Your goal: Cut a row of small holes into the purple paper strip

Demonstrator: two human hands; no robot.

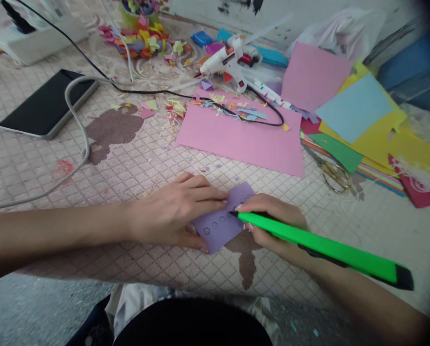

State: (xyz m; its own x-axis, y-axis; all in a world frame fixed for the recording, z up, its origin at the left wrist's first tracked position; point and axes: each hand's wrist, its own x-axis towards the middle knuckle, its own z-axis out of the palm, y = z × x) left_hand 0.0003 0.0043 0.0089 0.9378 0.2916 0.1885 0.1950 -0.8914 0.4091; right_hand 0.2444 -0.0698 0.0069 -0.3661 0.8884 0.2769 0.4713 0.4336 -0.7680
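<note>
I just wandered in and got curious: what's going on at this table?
A person is working on a small piece of purple paper. Their left hand rests on it, while the right hand grips a green pen-like tool, its dark tip at the paper beside a row of small circular marks. Beyond lies a pink sheet strewn with paper scraps, with a glue gun behind. Scissors lie to the right, near more colored sheets.

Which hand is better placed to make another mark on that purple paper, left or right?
Probably the right hand: it grips the green tool, whose black tip is at the purple paper's row of circles. The left hand rests on the paper.
</note>
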